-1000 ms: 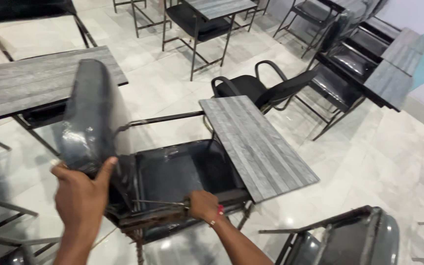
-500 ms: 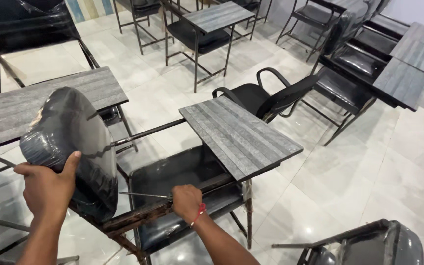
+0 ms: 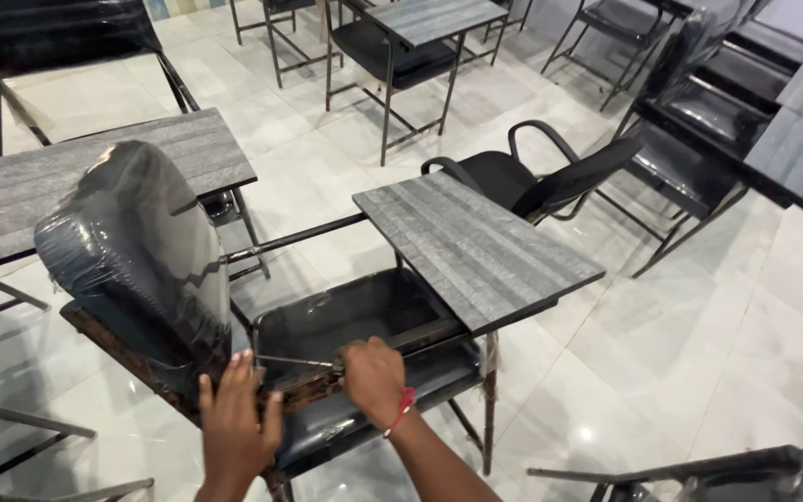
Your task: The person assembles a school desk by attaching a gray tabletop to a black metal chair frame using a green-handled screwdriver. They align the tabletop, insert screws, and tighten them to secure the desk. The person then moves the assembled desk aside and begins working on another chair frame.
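A black chair stands in front of me, its padded backrest (image 3: 141,251) and seat (image 3: 355,316) wrapped in clear plastic. A grey wood-grain writing tablet (image 3: 471,246) is fixed over its right side. My left hand (image 3: 234,418) rests with fingers spread against the bottom of the backrest, by the rusty frame bar (image 3: 113,339). At the seat's front edge my right hand (image 3: 374,376), with a red band at the wrist, grips a thin metal tool (image 3: 295,360). Its shaft points left toward the backrest joint.
Another grey desk top (image 3: 95,177) stands at the left behind the backrest. A black armchair (image 3: 532,181) sits just beyond the tablet. More tablet chairs line the top (image 3: 411,37) and right (image 3: 727,102). One chair back (image 3: 745,474) is at the bottom right on the glossy tiled floor.
My left hand has let go of the backrest's upper edge and dropped to its bottom. The backrest now stands more upright. My right hand stays on the tool at the seat front.
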